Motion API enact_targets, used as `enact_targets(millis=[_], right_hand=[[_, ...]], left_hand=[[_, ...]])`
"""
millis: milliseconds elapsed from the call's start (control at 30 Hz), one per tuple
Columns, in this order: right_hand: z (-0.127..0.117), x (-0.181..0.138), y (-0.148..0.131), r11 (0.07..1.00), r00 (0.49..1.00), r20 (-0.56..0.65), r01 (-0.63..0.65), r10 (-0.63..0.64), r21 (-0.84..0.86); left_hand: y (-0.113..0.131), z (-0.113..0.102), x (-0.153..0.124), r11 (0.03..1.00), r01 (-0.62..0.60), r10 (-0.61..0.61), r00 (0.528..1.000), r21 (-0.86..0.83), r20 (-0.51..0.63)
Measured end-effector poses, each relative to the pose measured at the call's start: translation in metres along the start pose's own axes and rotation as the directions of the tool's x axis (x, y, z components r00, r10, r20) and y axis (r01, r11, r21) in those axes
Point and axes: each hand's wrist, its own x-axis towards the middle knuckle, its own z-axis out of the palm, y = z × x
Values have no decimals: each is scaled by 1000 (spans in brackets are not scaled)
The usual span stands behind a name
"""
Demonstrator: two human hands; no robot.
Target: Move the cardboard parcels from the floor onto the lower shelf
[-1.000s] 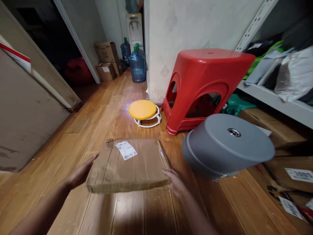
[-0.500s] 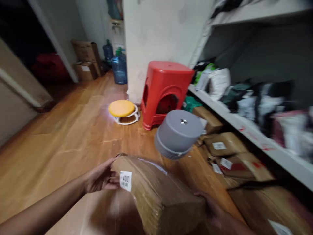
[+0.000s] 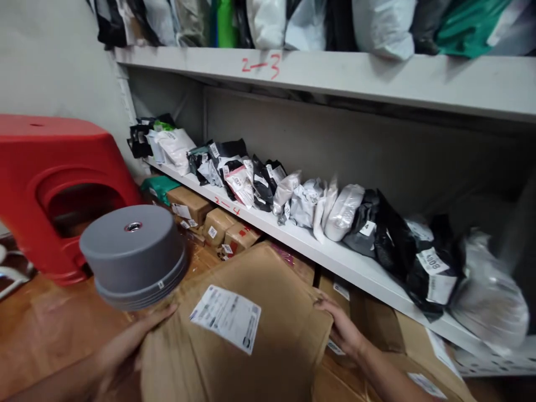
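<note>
Two hands grip a flat cardboard parcel (image 3: 251, 329), the left hand (image 3: 125, 349) on its near-left edge, the right hand (image 3: 341, 326) on its right edge. The parcel sits low before the shelf (image 3: 335, 254), beside the grey stools (image 3: 134, 254).

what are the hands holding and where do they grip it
Both hands hold one flat cardboard parcel: the left hand on its left edge, the right hand on its right edge, near the far corner. The label faces up.
</note>
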Motion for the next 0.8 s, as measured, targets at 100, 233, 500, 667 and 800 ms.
enact_targets(millis=[100, 233, 500, 667, 800], right_hand=[[-25, 14, 6, 982, 986, -139, 112, -91, 152], [-23, 7, 60, 940, 994, -99, 68, -37, 333], [37, 27, 74, 980, 996, -65, 76, -65, 181], [88, 101, 3, 983, 980, -100, 178, -173, 49], [130, 112, 9, 951, 945, -107, 306, -308, -35]], left_hand=[[8, 53, 10, 987, 53, -30, 988, -153, 154], [0, 106, 37, 924, -193, 233, 969, -329, 85], [30, 145, 82, 814, -362, 399, 917, -455, -16], [91, 148, 101, 775, -440, 466, 883, -453, -59], [93, 131, 104, 840, -411, 400, 910, -354, -107]])
